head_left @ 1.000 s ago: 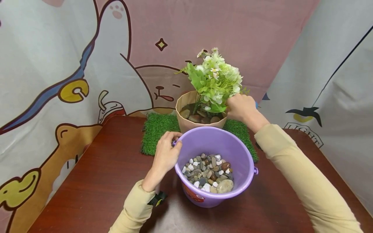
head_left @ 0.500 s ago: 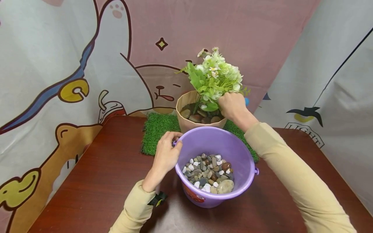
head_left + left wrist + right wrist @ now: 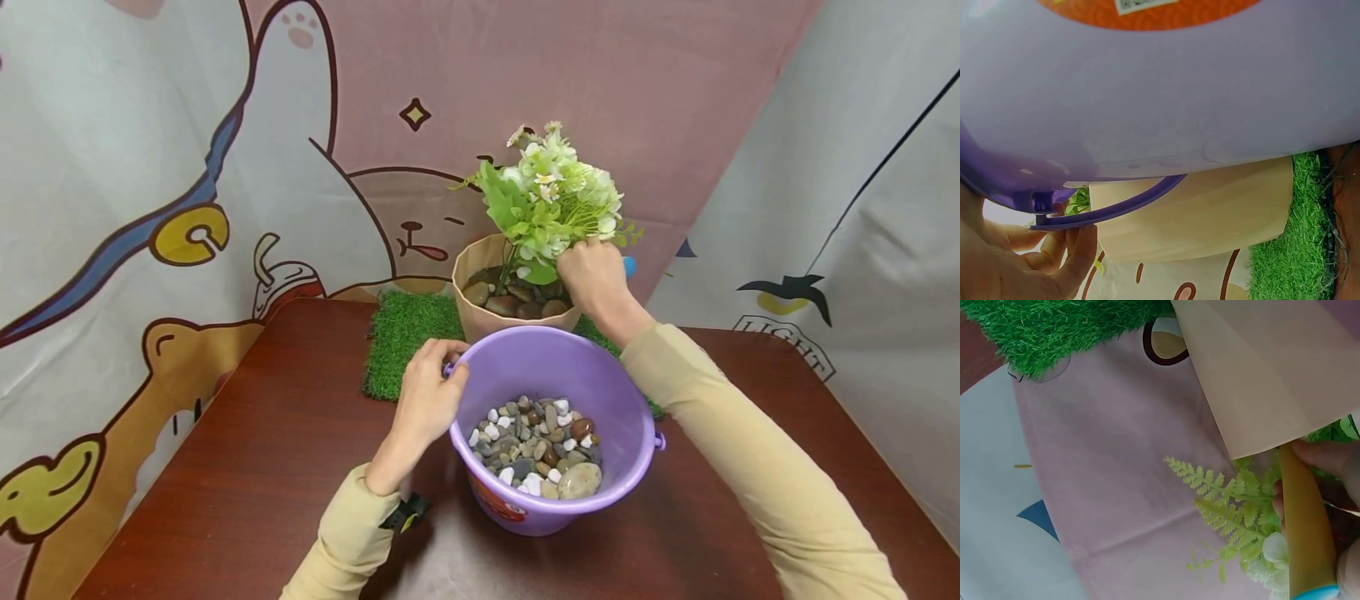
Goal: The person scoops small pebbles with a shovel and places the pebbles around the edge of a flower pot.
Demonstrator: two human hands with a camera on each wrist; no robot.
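Note:
My left hand (image 3: 429,393) grips the purple bucket (image 3: 551,358) at its left rim, by the lug where the bucket's handle (image 3: 1129,203) joins. Pebbles (image 3: 536,446) of several colours cover the bucket's bottom. My right hand (image 3: 597,279) is over the right rim of a beige ribbed pot (image 3: 480,318), just below white and green flowers (image 3: 566,196). Its fingers are curled round a yellow handle (image 3: 1310,528) with a blue end (image 3: 629,266); the working end is hidden, so I cannot tell which tool it is. Larger brown stones (image 3: 501,306) lie in the pot round the stems.
The pot stands behind the bucket on a green artificial grass mat (image 3: 408,342). Both are on a dark reddish-brown table (image 3: 285,467). A printed cartoon cloth (image 3: 637,100) hangs close behind the table's back edge.
My right hand, holding the yellow handle, has shifted left over the pot's right rim, and more of the blue end shows. The left hand and bucket have stayed still.

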